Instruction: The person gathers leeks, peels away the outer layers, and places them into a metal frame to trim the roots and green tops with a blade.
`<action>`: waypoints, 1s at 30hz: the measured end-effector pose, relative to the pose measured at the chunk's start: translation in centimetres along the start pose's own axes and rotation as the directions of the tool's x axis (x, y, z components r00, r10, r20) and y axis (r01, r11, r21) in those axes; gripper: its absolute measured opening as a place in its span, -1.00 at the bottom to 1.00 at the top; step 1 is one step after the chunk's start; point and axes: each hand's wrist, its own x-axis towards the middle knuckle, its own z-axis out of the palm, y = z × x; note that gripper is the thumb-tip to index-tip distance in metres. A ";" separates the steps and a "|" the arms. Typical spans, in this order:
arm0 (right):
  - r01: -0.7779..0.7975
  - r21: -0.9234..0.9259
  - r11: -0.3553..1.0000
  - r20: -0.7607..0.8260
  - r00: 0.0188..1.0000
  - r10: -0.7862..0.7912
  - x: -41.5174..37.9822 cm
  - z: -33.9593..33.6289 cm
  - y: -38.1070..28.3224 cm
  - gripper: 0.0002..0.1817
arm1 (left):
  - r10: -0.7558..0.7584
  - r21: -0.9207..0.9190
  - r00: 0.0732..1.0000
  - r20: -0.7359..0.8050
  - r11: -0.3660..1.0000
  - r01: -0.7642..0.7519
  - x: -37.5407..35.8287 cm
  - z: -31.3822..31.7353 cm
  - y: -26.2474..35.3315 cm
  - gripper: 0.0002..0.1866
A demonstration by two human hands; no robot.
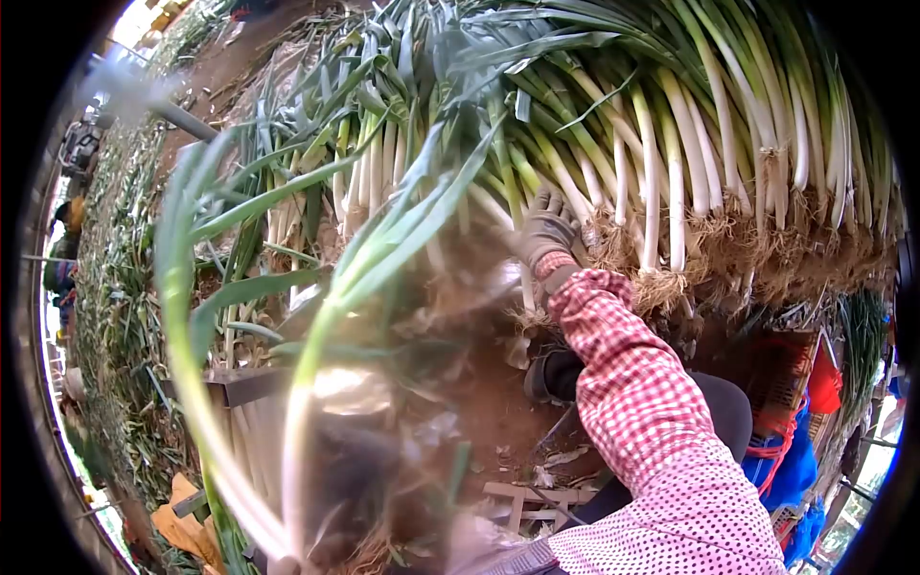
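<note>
The right hand [548, 230], in a grey glove below a red-checked sleeve [632, 383], reaches into a heap of leeks [671, 144] and rests on their white stalks, fingers loosely curled; whether it grips one cannot be told. The leeks lie stacked with muddy roots toward the person. Close to the camera, blurred leek stalks [307, 383] rise from the lower left; the left hand is hidden there. No writing or labels are readable.
</note>
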 end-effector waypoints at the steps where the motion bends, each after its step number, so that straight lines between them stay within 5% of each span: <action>1: -0.065 -0.056 0.996 -0.020 0.998 0.064 1.3 1.7 -0.4 0.25 | 0.013 0.001 1.000 0.027 1.000 -0.013 -0.5 0.1 0.1 -0.57; 5: -0.137 -0.185 0.973 -0.043 0.990 0.131 4.9 5.4 -0.9 0.11 | 0.080 0.135 0.970 0.231 0.984 -0.113 -2.6 0.7 0.6 -0.59; 7: -0.114 -0.186 0.976 0.076 0.989 0.130 3.2 0.2 -1.7 0.06 | 0.098 0.303 0.919 0.381 0.926 -0.225 -1.9 0.1 0.4 -0.59; 8: -0.133 -0.092 0.987 0.238 0.959 0.152 2.3 -3.1 -2.2 0.07 | 0.091 0.526 0.884 0.459 0.774 -0.352 -0.1 -2.1 0.0 -0.61; 10: -0.139 0.098 0.985 0.301 0.948 0.104 0.9 -4.8 -2.3 -0.08 | 0.001 0.448 0.963 0.269 0.885 -0.126 1.4 -1.8 -1.3 -0.61; 11: -0.153 0.172 0.973 0.361 0.929 0.082 -0.5 -7.0 -3.2 -0.16 | -0.185 0.030 0.981 0.062 0.983 0.184 1.9 0.1 -2.0 -0.58; 13: -0.091 0.272 0.958 0.327 0.945 -0.003 -1.2 -6.3 -3.9 -0.24 | -0.249 -0.075 0.935 0.253 0.958 0.276 2.5 2.4 -2.7 -0.69; 14: -0.089 0.330 0.940 0.348 0.937 -0.034 -1.8 -6.4 -4.3 -0.24 | -0.153 0.423 0.965 0.215 0.905 0.049 1.5 4.7 -2.8 -0.73; 16: -0.101 0.437 0.894 0.345 0.937 -0.062 -3.1 -5.5 -3.9 -0.31 | -0.044 0.791 0.930 0.364 0.542 -0.284 0.8 5.1 -3.3 -0.74; 17: -0.106 0.486 0.867 0.324 0.944 -0.066 -3.9 -4.6 -3.6 -0.37 | -0.077 0.808 0.937 0.339 0.533 -0.249 0.7 5.2 -3.7 -0.75; 19: -0.116 0.641 0.759 0.420 0.880 -0.220 -8.2 -5.6 -2.0 -0.51 | -0.257 0.699 0.962 0.088 0.704 0.124 2.0 5.3 -4.3 -0.76; 21: -0.101 0.472 0.876 0.483 0.861 -0.161 -13.3 -7.7 -1.5 -0.55 | -0.275 0.558 0.949 -0.156 0.768 0.314 2.4 5.7 -5.3 -0.76; 23: -0.036 0.683 0.730 0.454 0.803 -0.386 -18.2 -7.9 0.0 -0.66 | -0.221 0.647 0.975 0.016 0.745 0.159 4.8 0.2 -7.8 -0.76; 24: -0.002 0.789 0.614 0.409 0.748 -0.522 -20.9 -8.1 0.6 -0.72 | -0.294 0.593 0.956 0.023 0.774 0.224 4.7 -0.3 -8.7 -0.77; 26: 0.134 0.637 0.759 0.481 0.701 -0.527 -26.2 -10.4 1.2 -0.77 | -0.462 0.402 0.875 0.146 0.836 0.374 2.4 -0.3 -9.3 -0.81; 28: 0.262 0.605 0.752 0.503 0.606 -0.616 -29.7 -9.1 2.5 -0.64 | -0.473 0.166 0.710 0.521 0.873 0.459 1.0 0.1 -9.9 -0.75; 30: 0.336 0.592 0.733 0.529 0.524 -0.668 -31.3 -6.4 3.6 -0.49 | -0.345 0.489 0.852 0.395 0.864 0.123 1.1 -1.8 -11.2 -0.67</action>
